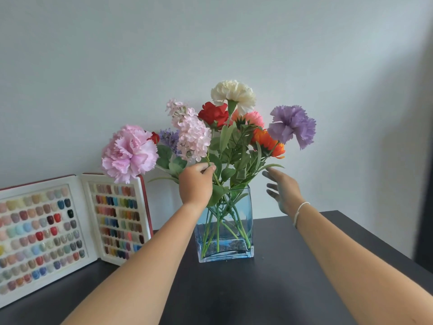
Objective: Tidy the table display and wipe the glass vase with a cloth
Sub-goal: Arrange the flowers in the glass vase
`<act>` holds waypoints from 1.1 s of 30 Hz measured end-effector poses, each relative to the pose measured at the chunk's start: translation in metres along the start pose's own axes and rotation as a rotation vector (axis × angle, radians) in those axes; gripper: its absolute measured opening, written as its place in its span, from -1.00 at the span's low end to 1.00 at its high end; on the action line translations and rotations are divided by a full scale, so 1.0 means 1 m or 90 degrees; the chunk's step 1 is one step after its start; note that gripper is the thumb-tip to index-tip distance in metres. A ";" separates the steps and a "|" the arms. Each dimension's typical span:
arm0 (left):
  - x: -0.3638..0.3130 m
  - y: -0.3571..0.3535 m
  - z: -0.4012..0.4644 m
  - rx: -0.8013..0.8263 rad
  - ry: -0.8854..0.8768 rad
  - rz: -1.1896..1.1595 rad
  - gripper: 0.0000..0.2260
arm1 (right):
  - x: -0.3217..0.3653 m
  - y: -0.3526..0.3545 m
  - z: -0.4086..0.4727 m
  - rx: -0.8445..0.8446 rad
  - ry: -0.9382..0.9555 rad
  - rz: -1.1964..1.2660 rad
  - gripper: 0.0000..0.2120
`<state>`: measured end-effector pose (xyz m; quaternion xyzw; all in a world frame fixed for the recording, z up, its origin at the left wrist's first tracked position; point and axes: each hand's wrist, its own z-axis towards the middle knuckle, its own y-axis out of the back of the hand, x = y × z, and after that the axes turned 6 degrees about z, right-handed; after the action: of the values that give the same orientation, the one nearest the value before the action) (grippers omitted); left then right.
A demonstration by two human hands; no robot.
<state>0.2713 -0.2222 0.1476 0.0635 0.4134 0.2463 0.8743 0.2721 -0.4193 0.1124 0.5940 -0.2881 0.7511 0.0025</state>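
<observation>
A square blue-tinted glass vase (236, 235) stands on the dark table (269, 289) near the wall, holding artificial flowers in pink, red, cream, orange and purple. My left hand (195, 184) is closed around the stem of the pale pink hydrangea (192, 134), just above the vase's left rim. To the right of the bouquet my right hand (282, 190) hovers with fingers spread, close to a drooping leaf and touching nothing. No cloth is in view.
An open display book of coloured nail samples (70, 231) stands propped at the left, close to the vase. The pale wall (234, 43) runs right behind the flowers. The table's right edge (384, 245) slants toward me.
</observation>
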 end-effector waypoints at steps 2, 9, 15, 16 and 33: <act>0.002 -0.001 0.000 -0.003 -0.002 -0.006 -0.64 | 0.001 -0.008 0.007 0.031 -0.005 -0.010 -0.89; 0.003 -0.001 0.002 0.011 -0.016 -0.018 -0.84 | 0.002 -0.027 0.023 0.110 -0.040 0.028 -0.92; 0.007 -0.003 0.005 0.001 -0.011 -0.029 -0.89 | 0.002 -0.026 0.024 0.110 -0.045 0.054 -0.82; 0.007 -0.004 0.005 -0.004 -0.009 -0.031 -0.87 | 0.001 -0.026 0.024 0.112 -0.046 0.053 -0.79; 0.003 -0.008 0.010 -0.009 0.023 -0.029 -0.78 | 0.007 -0.004 0.019 0.060 0.033 0.071 -0.94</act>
<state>0.2831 -0.2265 0.1494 0.0432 0.4287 0.2305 0.8725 0.2881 -0.4272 0.1230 0.5571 -0.2849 0.7778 -0.0598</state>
